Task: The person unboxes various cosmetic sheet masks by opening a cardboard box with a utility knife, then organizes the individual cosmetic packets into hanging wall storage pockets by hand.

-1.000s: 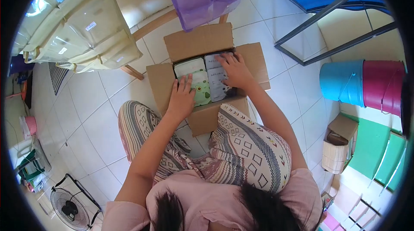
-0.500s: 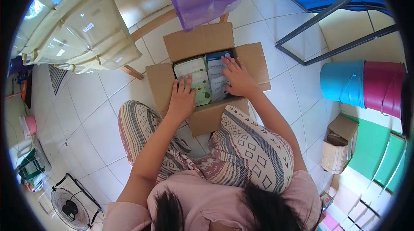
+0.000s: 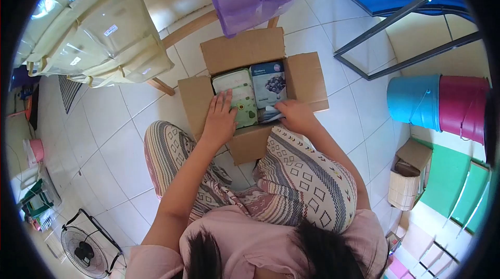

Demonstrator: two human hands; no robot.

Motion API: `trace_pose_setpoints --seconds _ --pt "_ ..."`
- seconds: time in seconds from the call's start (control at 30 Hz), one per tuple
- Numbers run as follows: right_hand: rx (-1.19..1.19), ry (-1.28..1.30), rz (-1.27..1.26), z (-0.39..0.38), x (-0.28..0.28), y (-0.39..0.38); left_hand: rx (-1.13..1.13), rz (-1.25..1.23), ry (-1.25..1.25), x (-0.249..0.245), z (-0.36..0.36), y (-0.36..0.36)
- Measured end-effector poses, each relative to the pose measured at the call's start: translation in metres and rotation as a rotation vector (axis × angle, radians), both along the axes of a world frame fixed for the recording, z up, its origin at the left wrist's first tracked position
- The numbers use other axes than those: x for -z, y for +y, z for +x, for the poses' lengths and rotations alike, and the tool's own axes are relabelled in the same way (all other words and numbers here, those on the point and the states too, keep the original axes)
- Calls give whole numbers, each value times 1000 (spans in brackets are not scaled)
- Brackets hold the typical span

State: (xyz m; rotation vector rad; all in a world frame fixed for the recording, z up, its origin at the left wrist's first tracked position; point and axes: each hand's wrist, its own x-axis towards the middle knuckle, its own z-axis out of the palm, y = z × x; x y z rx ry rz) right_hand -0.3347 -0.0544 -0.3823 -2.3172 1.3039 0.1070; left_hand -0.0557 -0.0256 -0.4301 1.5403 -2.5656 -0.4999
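Note:
An open cardboard box (image 3: pixel 242 47) stands on the floor before my crossed legs. Its left half holds pale green packets with avocado pictures (image 3: pixel 245 110), and my left hand (image 3: pixel 221 117) lies on their left edge with fingers stretched. On the right lies a dark blue packet with blueberries pictured (image 3: pixel 269 85), its front uncovered. At the near right corner my right hand (image 3: pixel 296 115) grips several thin grey-blue packets (image 3: pixel 270 114), bunched and tilted. Its fingertips are partly hidden.
A purple hanging organizer (image 3: pixel 255 3) dangles just beyond the box, and a cream pocket organizer (image 3: pixel 99 39) hangs at left. To the right are a dark metal frame (image 3: pixel 396 24), a blue bucket (image 3: pixel 413 101) and a magenta bucket (image 3: pixel 462 107). A fan (image 3: pixel 86 250) stands lower left.
My right hand has moved toward me, drawing the overlapping grey-blue packets to the near corner and uncovering the blueberry packet. My left hand has stayed on the green packets.

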Motion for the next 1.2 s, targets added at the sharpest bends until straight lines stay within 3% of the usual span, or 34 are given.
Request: trace_pose_setpoints --seconds 0.07,0.17,0.37,0.47,0.57,0.67,0.73,0.83,0.93,1.03,1.2 --pt "37 45 27 2 -7 1 -13 13 25 -1 0 0" --pt "74 25 57 1 -35 -12 -73 55 275 -15 -6 -1" --pt "51 -181 224 29 -151 -48 -159 450 975 -95 -24 0" --pt "150 -248 293 57 -175 -53 -432 656 1105 -90 -34 3" --pt "195 -614 -101 68 -155 -61 -643 631 1399 -90 -28 4" --pt "610 -1059 223 78 -98 -57 -771 617 1520 -111 -16 8" --pt "751 -1216 640 99 -101 -42 -775 586 1551 -107 -14 8" --pt "900 -1262 945 114 -107 -32 -840 467 1564 -109 -22 7" --pt "763 -1161 812 111 -103 -28 -851 368 1454 -117 -25 10" --pt "656 -1209 853 113 -128 -32 -766 236 1247 -133 -6 -1" --pt "470 -1281 726 142 -184 -54 -541 105 1119 -210 44 -24"
